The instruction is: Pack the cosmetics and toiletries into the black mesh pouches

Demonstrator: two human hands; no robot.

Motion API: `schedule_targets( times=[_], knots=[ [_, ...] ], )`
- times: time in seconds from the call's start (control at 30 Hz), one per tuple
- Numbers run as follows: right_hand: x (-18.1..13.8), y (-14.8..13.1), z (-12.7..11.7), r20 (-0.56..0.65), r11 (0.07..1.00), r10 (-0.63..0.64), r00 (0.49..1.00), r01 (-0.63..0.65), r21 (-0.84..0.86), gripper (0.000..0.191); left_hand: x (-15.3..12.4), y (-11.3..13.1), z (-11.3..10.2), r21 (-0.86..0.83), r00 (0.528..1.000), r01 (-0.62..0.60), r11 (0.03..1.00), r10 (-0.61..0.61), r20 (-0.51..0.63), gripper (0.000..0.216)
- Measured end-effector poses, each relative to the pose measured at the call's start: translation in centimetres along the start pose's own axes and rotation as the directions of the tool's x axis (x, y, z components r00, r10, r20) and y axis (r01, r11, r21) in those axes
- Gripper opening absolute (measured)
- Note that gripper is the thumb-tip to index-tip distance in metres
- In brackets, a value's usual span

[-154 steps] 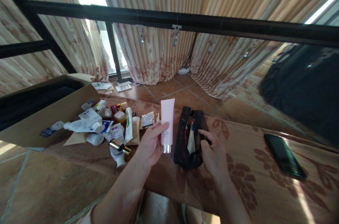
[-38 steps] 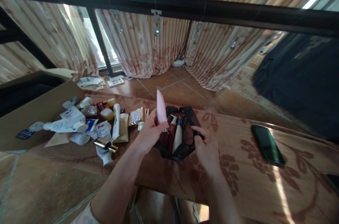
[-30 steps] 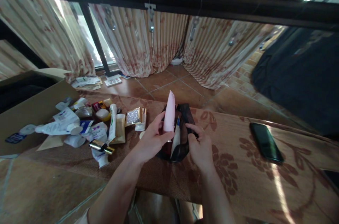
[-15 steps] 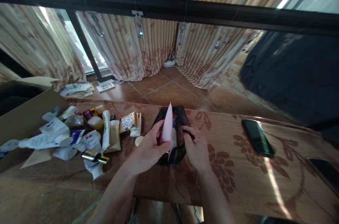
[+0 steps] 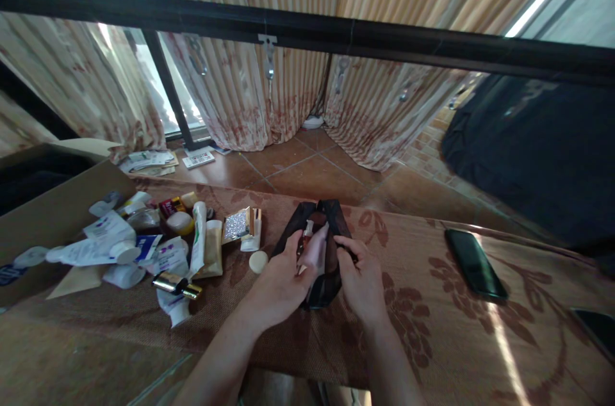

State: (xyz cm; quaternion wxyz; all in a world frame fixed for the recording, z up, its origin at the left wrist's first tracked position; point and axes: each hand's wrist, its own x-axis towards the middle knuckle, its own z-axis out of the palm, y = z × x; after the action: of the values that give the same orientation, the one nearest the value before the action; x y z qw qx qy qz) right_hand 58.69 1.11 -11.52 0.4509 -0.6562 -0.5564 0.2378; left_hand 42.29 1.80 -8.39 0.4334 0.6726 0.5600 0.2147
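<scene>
A black mesh pouch point(image 5: 332, 217) lies open on the brown patterned mat point(image 5: 432, 303) in front of me. A pink tube point(image 5: 316, 248) lies inside it beside a small pump bottle point(image 5: 306, 230). My left hand point(image 5: 281, 278) rests at the pouch's left edge, fingers curled on the pink tube. My right hand point(image 5: 361, 278) pinches the pouch's right rim. To the left lies a heap of several cosmetic tubes and jars point(image 5: 158, 243).
A cardboard box point(image 5: 52, 211) stands at the far left. A black phone point(image 5: 475, 264) lies on the mat to the right, and a dark device shows at the right edge point(image 5: 598, 329). A black bar point(image 5: 336, 34) crosses overhead, with curtains behind.
The pink tube, held upright over the pouch before, has gone down into it and lies tilted inside. My right hand has kept hold of the pouch's rim.
</scene>
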Motion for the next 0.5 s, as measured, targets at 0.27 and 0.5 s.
schedule_targets(
  times=[0.27, 0.5],
  knots=[
    [0.1, 0.2, 0.0, 0.003, 1.0, -0.02, 1.0, 0.02, 0.013, 0.033, -0.6, 0.0, 0.6, -0.082, 0.995, -0.082, 0.993, 0.086, 0.044, 0.041],
    [0.0, 0.5, 0.1, 0.016, 0.999, -0.006, 1.0, 0.006, 0.032, 0.031, -1.1, 1.4, -1.2, -0.5, 0.969, -0.147, 0.853, 0.226, 0.1, 0.033]
  ],
)
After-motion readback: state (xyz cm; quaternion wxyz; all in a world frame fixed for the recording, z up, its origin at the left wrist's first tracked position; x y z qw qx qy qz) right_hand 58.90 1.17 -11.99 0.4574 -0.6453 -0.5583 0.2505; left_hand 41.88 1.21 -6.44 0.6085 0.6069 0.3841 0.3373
